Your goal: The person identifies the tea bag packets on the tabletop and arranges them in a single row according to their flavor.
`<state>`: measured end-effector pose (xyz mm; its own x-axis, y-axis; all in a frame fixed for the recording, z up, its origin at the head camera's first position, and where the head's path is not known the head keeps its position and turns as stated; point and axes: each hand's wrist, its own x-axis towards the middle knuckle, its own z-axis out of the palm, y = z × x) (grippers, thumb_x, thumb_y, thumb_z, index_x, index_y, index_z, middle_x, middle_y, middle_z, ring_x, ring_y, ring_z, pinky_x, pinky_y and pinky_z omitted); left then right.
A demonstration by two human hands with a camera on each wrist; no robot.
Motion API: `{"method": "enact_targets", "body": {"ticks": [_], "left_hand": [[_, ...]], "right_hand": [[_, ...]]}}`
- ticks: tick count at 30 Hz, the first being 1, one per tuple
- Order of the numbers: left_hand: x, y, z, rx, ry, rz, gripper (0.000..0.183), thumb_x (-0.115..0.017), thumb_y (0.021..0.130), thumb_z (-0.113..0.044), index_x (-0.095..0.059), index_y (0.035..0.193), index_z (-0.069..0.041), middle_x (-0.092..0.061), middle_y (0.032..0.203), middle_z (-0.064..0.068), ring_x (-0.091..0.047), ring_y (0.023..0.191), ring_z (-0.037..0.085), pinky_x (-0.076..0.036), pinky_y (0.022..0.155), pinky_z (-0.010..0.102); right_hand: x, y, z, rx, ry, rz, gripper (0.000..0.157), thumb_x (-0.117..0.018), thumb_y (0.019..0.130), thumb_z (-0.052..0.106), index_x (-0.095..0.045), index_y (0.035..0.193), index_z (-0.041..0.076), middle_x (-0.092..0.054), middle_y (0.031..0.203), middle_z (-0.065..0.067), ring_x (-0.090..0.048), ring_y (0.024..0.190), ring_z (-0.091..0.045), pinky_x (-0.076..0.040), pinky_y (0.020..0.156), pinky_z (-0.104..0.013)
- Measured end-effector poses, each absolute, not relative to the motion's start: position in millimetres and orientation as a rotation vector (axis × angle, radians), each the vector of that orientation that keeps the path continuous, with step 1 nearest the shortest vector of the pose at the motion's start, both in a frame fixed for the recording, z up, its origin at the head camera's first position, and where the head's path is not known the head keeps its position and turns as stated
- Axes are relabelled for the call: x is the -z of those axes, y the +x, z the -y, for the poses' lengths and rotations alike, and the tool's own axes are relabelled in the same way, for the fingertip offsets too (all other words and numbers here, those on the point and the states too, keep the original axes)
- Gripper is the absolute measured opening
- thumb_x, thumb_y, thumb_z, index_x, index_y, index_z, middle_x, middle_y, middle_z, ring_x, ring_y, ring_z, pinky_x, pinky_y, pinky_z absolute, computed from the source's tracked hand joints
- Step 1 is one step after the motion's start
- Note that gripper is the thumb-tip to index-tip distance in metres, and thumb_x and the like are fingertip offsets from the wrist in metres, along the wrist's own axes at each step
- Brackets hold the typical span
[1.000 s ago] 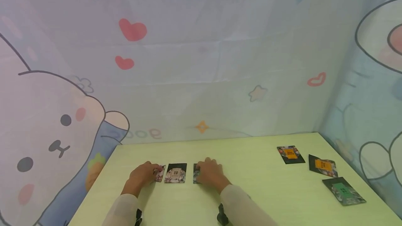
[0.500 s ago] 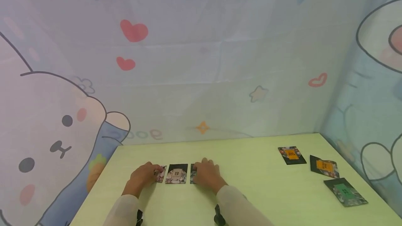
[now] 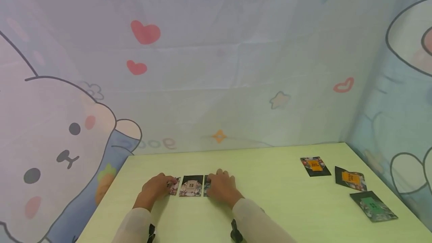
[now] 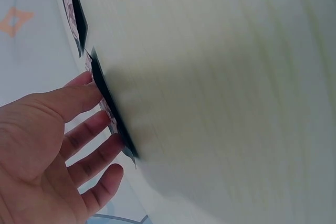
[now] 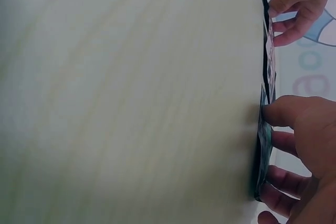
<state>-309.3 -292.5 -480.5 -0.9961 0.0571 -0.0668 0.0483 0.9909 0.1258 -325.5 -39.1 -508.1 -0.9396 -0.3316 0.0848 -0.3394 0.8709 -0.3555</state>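
Head view: on the pale yellow-green table [image 3: 266, 186], the left hand [image 3: 155, 188] grips a flat pink-patterned packet [image 3: 175, 187], the right hand [image 3: 221, 186] a teal-patterned packet [image 3: 206, 187], a rectangular black-topped packet [image 3: 191, 186] between.

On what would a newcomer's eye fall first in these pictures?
In the head view, probably the cartoon animal at left on the backdrop. Next, the left grip and right grip, holding the end packets of a row of three. At right lie two orange-labelled packets and one green-labelled packet.
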Motion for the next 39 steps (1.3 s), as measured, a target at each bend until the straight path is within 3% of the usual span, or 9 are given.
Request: {"method": "enact_targets", "body": {"ticks": [17,28,39], "left_hand": [[477.9,-308.0,288.4,-0.180,0.079,-3.071,0.030,-0.068,0.094,-0.011,-0.075,0.121,-0.025,-0.066,0.115,0.014,-0.068,0.099,0.034,-0.058,0.081,0.052],[474.9,-304.5,289.2,-0.200,0.081,-3.080,0.030,-0.070,0.093,-0.011,-0.076,0.119,-0.023,-0.066,0.112,0.013,-0.068,0.098,0.034,-0.058,0.081,0.052],[479.8,-309.1,292.0,-0.192,0.076,-3.070,0.030,-0.069,0.094,-0.011,-0.075,0.119,-0.025,-0.066,0.111,0.012,-0.067,0.097,0.032,-0.058,0.081,0.051]], "right_hand": [[503.5,-332.7,19.5,-0.497,0.629,2.891,0.041,-0.071,0.084,0.037,-0.071,0.123,0.022,-0.053,0.095,-0.001,-0.044,0.081,-0.019,-0.034,0.067,-0.036],[490.8,-326.2,-39.9,-0.553,0.653,2.899,0.040,-0.072,0.086,0.031,-0.070,0.123,0.018,-0.063,0.113,-0.012,-0.059,0.088,-0.027,-0.049,0.067,-0.045],[479.5,-311.1,-115.4,-0.546,0.579,2.906,0.036,-0.073,0.084,0.021,-0.071,0.119,0.017,-0.064,0.113,-0.011,-0.061,0.090,-0.026,-0.047,0.068,-0.045]]}}
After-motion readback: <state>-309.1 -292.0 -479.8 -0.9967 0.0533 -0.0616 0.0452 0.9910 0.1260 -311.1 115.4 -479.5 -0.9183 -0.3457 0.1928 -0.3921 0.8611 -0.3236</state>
